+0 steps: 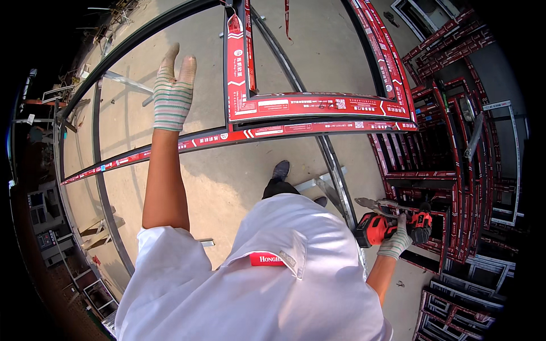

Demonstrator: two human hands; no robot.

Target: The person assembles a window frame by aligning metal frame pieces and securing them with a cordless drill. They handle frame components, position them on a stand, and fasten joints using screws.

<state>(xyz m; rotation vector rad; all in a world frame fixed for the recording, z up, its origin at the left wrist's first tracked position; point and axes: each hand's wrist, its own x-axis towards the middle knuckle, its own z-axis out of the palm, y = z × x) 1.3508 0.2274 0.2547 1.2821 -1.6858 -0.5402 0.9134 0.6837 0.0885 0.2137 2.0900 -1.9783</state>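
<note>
Red-taped frame point(318, 106) lies ahead of the person, above metal beams point(334, 167). Left hand point(173, 96), gloved, reaches over it with fingers straight and empty; whether it touches is unclear. Right hand point(396, 242) grips a red drill point(373, 228), best kept clear of the taped faces.

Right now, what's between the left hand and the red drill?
In the head view, between the left hand and the red drill come a red-taped bar, a dark shoe, bare floor and metal rails.

Open gap between left hand point(173, 96) and red-taped bar point(236, 74); stacked frames point(462, 176) block space beyond right hand point(395, 243)
</note>
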